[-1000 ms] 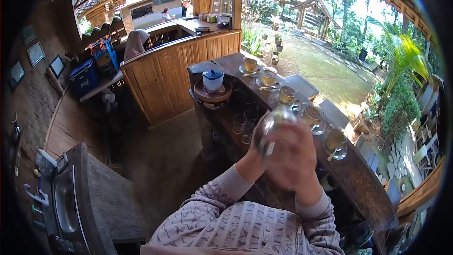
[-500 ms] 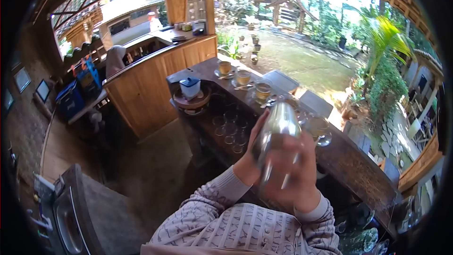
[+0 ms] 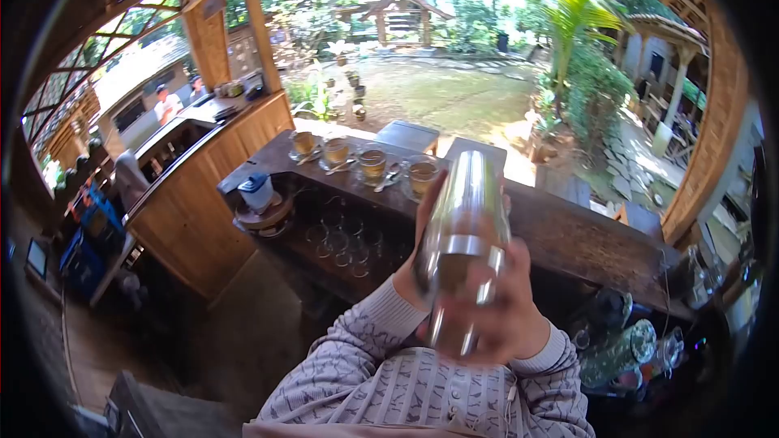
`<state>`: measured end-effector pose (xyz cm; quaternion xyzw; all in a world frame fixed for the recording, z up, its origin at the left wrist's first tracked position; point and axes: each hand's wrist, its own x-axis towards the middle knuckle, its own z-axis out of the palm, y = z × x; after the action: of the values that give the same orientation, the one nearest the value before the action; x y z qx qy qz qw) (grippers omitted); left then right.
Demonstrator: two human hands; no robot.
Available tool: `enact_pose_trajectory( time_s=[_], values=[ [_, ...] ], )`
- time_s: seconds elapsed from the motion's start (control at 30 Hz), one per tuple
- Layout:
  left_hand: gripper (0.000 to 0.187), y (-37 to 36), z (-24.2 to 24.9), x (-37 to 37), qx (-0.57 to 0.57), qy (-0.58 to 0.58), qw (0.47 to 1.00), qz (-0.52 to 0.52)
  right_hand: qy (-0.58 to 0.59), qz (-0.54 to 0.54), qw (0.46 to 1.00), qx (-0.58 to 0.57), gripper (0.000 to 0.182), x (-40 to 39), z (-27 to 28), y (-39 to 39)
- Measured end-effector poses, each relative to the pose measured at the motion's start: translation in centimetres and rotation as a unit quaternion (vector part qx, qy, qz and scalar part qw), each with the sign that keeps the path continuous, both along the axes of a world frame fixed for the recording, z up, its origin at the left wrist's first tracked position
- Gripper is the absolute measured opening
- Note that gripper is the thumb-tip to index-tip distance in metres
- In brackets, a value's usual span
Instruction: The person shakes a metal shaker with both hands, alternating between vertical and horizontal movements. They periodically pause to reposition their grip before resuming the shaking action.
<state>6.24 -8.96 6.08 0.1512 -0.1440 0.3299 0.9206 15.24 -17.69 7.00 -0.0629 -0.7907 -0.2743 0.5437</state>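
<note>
A shiny metal cocktail shaker [image 3: 466, 195] is held between my two hands in front of my chest, its upper end tilted away from me. My left hand [image 3: 412, 272] wraps the shaker's left side, most of its fingers hidden behind the metal. My right hand [image 3: 510, 312] grips the lower right part, with blurred fingers across the front. Beyond the shaker, several glass cups of amber drink stand in a row along the wooden counter [image 3: 584, 235], among them a cup [image 3: 372, 165] and a nearer cup [image 3: 422, 176]. Saucers and spoons lie with them.
Empty-looking glasses [image 3: 347, 245] stand on a lower shelf. A lidded plastic container [image 3: 256, 191] sits on a round wooden stand at left. Glass jars [image 3: 621, 353] are at lower right. Stools [image 3: 407, 136] stand beyond the counter; people are at the far left.
My view has turned right, so the counter and cups appear further left. Both hands still hold the shaker, which now stands closer to upright in view.
</note>
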Motion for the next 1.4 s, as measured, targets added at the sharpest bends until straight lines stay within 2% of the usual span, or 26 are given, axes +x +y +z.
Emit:
enact_pose_trajectory(
  time_s=[0.03,0.07,0.13,0.2,0.27,0.3,0.37,0.43,0.47,0.57,0.63,0.67,0.7,0.73,0.77,0.83,0.87,0.93,0.97,1.07,1.13,1.17,1.23,1.3,1.33,1.4],
  values=[
    [0.066,0.0,1.4,0.3,0.068,-0.005,0.997,0.029,-0.022,0.038,0.985,0.169,0.038,-0.4,0.1,-0.3],
    [0.067,-1.3,2.7,0.3,0.12,-0.033,0.992,0.01,-0.029,0.023,0.985,0.17,0.038,0.1,0.3,-0.6],
    [0.068,-2.2,3.7,1.4,0.172,-0.068,0.982,-0.026,0.007,-0.017,0.996,0.086,0.041,1.4,0.6,-1.1],
    [0.066,-1.7,2.9,3.1,0.112,-0.072,0.977,-0.168,0.056,-0.061,0.997,0.0,0.046,2.6,0.5,-1.8],
    [0.06,1.4,-2.0,6.4,-0.027,-0.052,0.989,-0.137,0.067,-0.157,0.981,-0.096,0.051,5.0,-0.4,0.3],
    [0.057,0.7,-2.1,7.0,-0.057,-0.014,0.994,-0.094,0.173,-0.137,0.956,-0.192,0.049,5.2,0.1,0.5],
    [0.052,-0.5,0.1,8.0,-0.052,0.031,0.996,-0.073,0.218,-0.128,0.96,-0.121,0.049,6.0,1.4,-1.5],
    [0.054,-1.6,3.0,7.3,0.056,0.017,0.982,-0.179,0.063,-0.185,0.98,0.022,0.048,6.1,2.8,-6.1],
    [0.058,-2.4,4.2,7.2,0.112,0.044,0.981,-0.153,0.059,-0.201,0.978,0.022,0.048,6.3,3.0,-6.2],
    [0.069,-5.1,4.9,8.1,0.214,-0.131,0.961,-0.113,0.089,-0.113,0.955,0.258,0.048,6.4,4.1,-4.3],
    [0.065,-4.6,5.2,10.1,0.145,-0.037,0.977,-0.154,0.102,-0.048,0.904,0.413,0.049,6.6,4.0,-3.9],
    [0.06,-3.6,4.7,11.8,0.128,-0.051,0.958,-0.253,0.141,-0.218,0.955,0.145,0.048,7.9,1.6,-7.7],
    [0.056,-3.0,3.7,14.5,0.103,0.049,0.976,-0.188,0.158,-0.357,0.919,0.061,0.042,8.9,2.3,-7.6],
    [0.055,-4.1,3.9,15.4,0.008,0.097,0.98,-0.176,0.194,-0.33,0.924,0.009,0.044,10.1,3.0,-6.4],
    [0.054,-5.0,4.2,16.1,-0.086,0.143,0.973,-0.162,0.324,-0.308,0.891,-0.073,0.048,9.9,2.9,-6.3],
    [0.052,-5.6,4.8,17.0,-0.038,0.155,0.967,-0.196,0.304,-0.302,0.903,-0.003,0.046,9.8,4.4,-8.6],
    [0.053,-6.4,6.5,16.2,0.049,0.081,0.968,-0.234,0.181,-0.298,0.936,0.046,0.044,9.2,5.8,-10.2],
    [0.058,-7.9,8.9,14.9,0.147,-0.026,0.942,-0.302,0.013,-0.32,0.942,0.098,0.047,6.1,6.6,-13.3],
    [0.061,-8.5,10.1,14.8,0.184,-0.116,0.912,-0.348,0.01,-0.329,0.939,0.097,0.047,6.2,6.6,-13.7],
    [0.054,-10.4,11.1,17.0,0.198,-0.09,0.916,-0.338,0.01,-0.433,0.892,0.128,0.045,7.4,6.6,-14.6],
    [0.057,-9.4,8.5,22.4,0.165,-0.062,0.905,-0.386,0.051,-0.477,0.868,0.13,0.046,10.8,6.6,-14.2],
    [0.058,-10.6,8.3,22.2,0.141,0.051,0.94,-0.305,0.085,-0.488,0.86,0.123,0.047,13.5,6.9,-13.8],
    [0.056,-11.3,7.6,23.6,0.076,0.182,0.939,-0.283,0.316,-0.392,0.863,0.045,0.047,12.8,6.2,-14.3],
    [0.053,-12.5,9.4,21.3,0.146,0.029,0.92,-0.362,0.095,-0.47,0.86,0.173,0.045,10.6,7.2,-16.4],
    [0.049,-12.4,10.3,20.0,0.203,-0.068,0.879,-0.426,0.089,-0.587,0.792,0.138,0.048,8.6,5.7,-18.0],
    [0.048,-14.0,13.3,15.8,0.263,-0.139,0.88,-0.371,0.049,-0.577,0.801,0.152,0.049,9.4,6.7,-18.4]
  ],
)
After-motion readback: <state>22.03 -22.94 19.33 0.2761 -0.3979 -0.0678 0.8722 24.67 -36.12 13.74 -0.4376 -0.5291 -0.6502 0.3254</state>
